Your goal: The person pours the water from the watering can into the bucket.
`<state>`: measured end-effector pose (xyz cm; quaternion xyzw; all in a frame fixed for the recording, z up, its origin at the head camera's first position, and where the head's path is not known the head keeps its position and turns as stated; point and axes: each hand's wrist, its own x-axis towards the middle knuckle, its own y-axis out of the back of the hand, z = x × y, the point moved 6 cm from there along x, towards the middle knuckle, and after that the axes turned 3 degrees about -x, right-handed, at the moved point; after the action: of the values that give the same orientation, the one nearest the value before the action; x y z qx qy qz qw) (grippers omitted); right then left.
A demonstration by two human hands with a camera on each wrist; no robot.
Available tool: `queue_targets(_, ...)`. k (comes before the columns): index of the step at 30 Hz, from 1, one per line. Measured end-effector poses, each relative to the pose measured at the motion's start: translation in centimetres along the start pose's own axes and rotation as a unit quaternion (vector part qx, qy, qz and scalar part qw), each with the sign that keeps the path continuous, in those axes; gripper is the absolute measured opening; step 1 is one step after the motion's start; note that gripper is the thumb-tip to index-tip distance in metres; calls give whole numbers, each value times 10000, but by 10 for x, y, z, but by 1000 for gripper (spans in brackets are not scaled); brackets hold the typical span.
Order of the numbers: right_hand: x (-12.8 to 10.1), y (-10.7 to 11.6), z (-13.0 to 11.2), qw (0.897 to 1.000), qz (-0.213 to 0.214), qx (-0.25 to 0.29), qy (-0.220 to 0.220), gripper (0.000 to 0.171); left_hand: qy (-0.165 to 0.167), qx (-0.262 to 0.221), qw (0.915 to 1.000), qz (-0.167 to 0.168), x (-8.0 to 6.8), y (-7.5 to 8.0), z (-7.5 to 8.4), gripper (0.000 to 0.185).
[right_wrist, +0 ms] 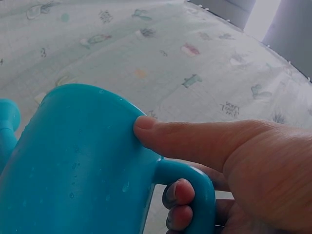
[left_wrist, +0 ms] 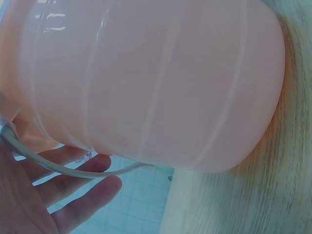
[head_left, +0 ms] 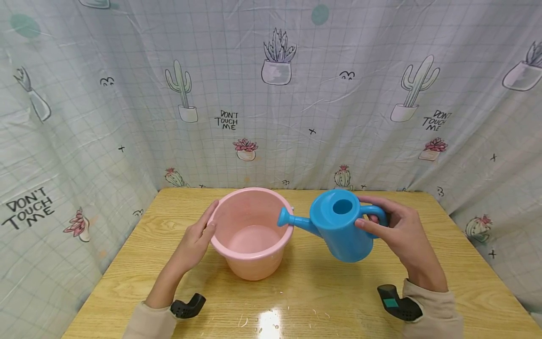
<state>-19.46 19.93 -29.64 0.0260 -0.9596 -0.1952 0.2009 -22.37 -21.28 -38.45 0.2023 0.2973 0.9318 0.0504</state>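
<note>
Only wrist view: right hand point(right_wrist: 234, 161) grips can point(right_wrist: 83, 165) | left hand point(left_wrist: 44, 195) flat, bucket point(left_wrist: 156, 83)

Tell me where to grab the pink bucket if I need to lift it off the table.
Probably by the rim, from the near side or the left: the bucket stands upright and open. The left hand already rests against the rim's left side. The thin wire bail hangs down by that hand, so it could be swung up instead. Avoid the right rim, where the can's spout sits.
</note>
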Motion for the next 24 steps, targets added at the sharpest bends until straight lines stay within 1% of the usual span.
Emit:
queue_targets(17, 1, 0, 1, 9998, 2, 192, 11, 46, 54, -20, 10000, -38, 0, 0, 1, 51)
queue_targets(24, 0, 0, 0, 9999, 6, 120, 45, 45, 71, -27, 10000, -48, 0, 0, 1, 51)
